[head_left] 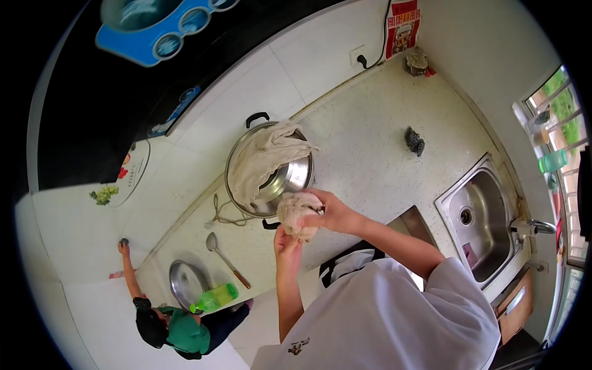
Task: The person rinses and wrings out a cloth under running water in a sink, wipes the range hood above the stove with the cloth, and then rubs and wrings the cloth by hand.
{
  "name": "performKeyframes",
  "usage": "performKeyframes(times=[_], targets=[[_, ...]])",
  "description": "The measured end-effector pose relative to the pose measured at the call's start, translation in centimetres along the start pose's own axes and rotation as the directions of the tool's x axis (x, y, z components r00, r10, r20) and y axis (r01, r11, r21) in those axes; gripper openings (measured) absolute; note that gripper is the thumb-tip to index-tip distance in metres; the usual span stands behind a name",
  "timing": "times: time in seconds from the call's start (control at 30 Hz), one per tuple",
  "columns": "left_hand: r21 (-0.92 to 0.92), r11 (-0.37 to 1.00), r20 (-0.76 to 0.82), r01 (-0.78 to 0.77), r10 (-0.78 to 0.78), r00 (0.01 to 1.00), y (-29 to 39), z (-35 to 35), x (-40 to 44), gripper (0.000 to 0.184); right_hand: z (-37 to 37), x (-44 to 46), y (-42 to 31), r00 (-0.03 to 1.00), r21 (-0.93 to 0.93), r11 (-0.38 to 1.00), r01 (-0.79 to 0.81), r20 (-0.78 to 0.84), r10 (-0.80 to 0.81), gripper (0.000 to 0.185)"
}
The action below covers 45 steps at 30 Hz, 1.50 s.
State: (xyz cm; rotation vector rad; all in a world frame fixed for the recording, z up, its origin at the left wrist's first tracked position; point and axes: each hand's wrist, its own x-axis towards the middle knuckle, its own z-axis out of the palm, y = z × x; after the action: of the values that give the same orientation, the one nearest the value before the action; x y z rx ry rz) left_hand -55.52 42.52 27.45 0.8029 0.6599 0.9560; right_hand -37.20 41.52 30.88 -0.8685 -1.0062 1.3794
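A bunched beige cloth is between my two hands, just in front of my body. My right hand grips it from the right side, fingers curled round it. From below, my left hand pinches its lower end. Right beyond them, a wide stainless steel pot with two black handles stands on the counter. A larger beige cloth lies draped across the pot, over part of its rim. The near handle of the pot is close to my left hand.
A ladle, a metal basin and a green bottle are on the left. Another person in green reaches to the wall there. A steel sink and black scouring pad are on the right. A socket is behind.
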Motion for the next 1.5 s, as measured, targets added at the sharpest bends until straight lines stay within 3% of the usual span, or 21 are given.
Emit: performKeyframes(times=[0.07, 0.13, 0.17, 0.27, 0.3, 0.4, 0.47, 0.6, 0.67, 0.7, 0.77, 0.8, 0.93, 1.07, 1.17, 1.23, 1.27, 1.3, 1.37, 1.47, 1.5], targets=[[-0.02, 1.0, 0.048, 0.006, -0.005, 0.999, 0.1, 0.4, 0.7, 0.039, -1.3, 1.4, -1.0, 0.99, 0.192, 0.975, -0.109, -0.07, 0.124, 0.058], [-0.06, 0.993, -0.104, 0.103, -0.109, 0.989, 0.3, -0.1, 0.8, 0.049, -1.6, 4.7, -3.3, 0.976, 0.272, 0.961, -0.058, -0.188, 0.112, 0.06], [-0.052, 0.993, -0.095, 0.105, -0.109, 0.989, 0.1, -0.5, 0.9, 0.049, -1.6, 7.1, -4.1, 0.963, 0.267, 0.963, -0.015, -0.256, 0.087, 0.06], [-0.123, 0.992, -0.18, 0.029, -0.051, 0.982, -0.6, -0.8, 1.0, 0.049, -0.6, 15.2, -8.3, 0.988, 0.385, 0.915, 0.124, -0.137, -0.076, 0.058], [-0.143, 0.989, -0.184, 0.03, -0.056, 0.981, -0.8, -0.6, 1.0, 0.049, 0.1, 19.6, -7.8, 0.973, 0.347, 0.91, 0.226, -0.129, -0.192, 0.058], [-0.129, 0.991, -0.131, 0.027, -0.044, 0.99, -0.9, 1.2, 1.4, 0.048, 0.8, 23.7, -11.0, 0.939, 0.312, 0.891, 0.329, -0.21, -0.273, 0.052], [-0.145, 0.989, -0.174, -0.01, -0.015, 0.985, -0.7, 2.4, 1.8, 0.041, -0.6, 25.2, -12.3, 0.781, -0.175, 0.841, 0.512, -0.311, -0.541, 0.043], [-0.176, 0.983, -0.17, 0.054, -0.084, 0.982, -3.6, 2.5, 3.1, 0.037, -7.4, 24.4, -13.9, 0.633, -0.284, 0.723, 0.629, -0.354, -0.689, 0.035], [-0.145, 0.981, -0.272, 0.126, -0.162, 0.949, -4.8, 3.7, 3.6, 0.034, -12.8, 23.4, -16.0, 0.541, -0.339, 0.626, 0.702, -0.318, -0.779, 0.033], [-0.127, 0.982, -0.288, 0.141, -0.172, 0.942, -5.5, 3.5, 3.7, 0.033, -15.4, 22.5, -17.5, 0.569, -0.342, 0.653, 0.675, -0.322, -0.757, 0.034], [-0.112, 0.978, -0.29, 0.174, -0.199, 0.936, -6.2, 4.2, 4.1, 0.031, -20.7, 22.2, -18.9, 0.489, -0.464, 0.606, 0.646, -0.358, -0.795, 0.036], [-0.107, 0.974, -0.302, 0.201, -0.225, 0.927, -6.4, 4.7, 4.2, 0.03, -23.6, 22.6, -19.2, 0.378, -0.575, 0.532, 0.622, -0.375, -0.847, 0.038], [-0.06, 0.97, -0.333, 0.234, -0.24, 0.912, -6.8, 5.4, 4.5, 0.029, -33.7, 21.7, -22.1, 0.203, -0.75, 0.476, 0.459, -0.433, -0.878, 0.048], [-0.004, 0.967, -0.329, 0.254, -0.241, 0.913, -7.1, 5.7, 4.7, 0.027, -40.5, 21.1, -24.8, -0.109, -0.677, 0.535, 0.506, -0.665, -0.738, 0.044], [0.012, 0.955, -0.368, 0.295, -0.27, 0.889, -7.7, 5.2, 4.9, 0.023, -40.1, 21.4, -25.5, -0.209, -0.748, 0.429, 0.505, -0.589, -0.781, 0.03], [0.037, 0.95, -0.371, 0.31, -0.275, 0.887, -8.2, 5.1, 5.0, 0.023, -37.7, 22.2, -24.9, 0.067, -0.263, 0.223, 0.939, -0.495, -0.867, 0.033], [0.053, 0.944, -0.385, 0.326, -0.282, 0.879, -8.7, 4.9, 4.7, 0.023, -36.5, 22.6, -24.5, 0.203, 0.059, 0.197, 0.979, -0.43, -0.88, 0.035], [-0.026, 0.925, -0.402, 0.38, -0.358, 0.843, -10.0, 3.3, 4.2, 0.023, -34.7, 22.3, -24.2, 0.124, -0.257, 0.231, 0.938, -0.374, -0.919, 0.041], [-0.106, 0.846, -0.498, 0.523, -0.501, 0.708, -11.2, 4.3, 3.6, 0.021, -31.2, 21.6, -23.6, -0.038, -0.809, 0.186, 0.558, -0.249, -0.968, 0.053], [-0.018, 0.836, -0.451, 0.549, -0.497, 0.741, -12.1, 5.3, 3.2, 0.016, -33.6, 19.2, -27.3, -0.029, -0.771, 0.244, 0.589, -0.321, -0.947, 0.054], [-0.02, 0.839, -0.449, 0.543, -0.493, 0.745, -12.1, 5.1, 2.9, 0.016, -35.0, 19.4, -28.2, -0.153, -0.792, 0.293, 0.536, -0.432, -0.889, 0.048]])
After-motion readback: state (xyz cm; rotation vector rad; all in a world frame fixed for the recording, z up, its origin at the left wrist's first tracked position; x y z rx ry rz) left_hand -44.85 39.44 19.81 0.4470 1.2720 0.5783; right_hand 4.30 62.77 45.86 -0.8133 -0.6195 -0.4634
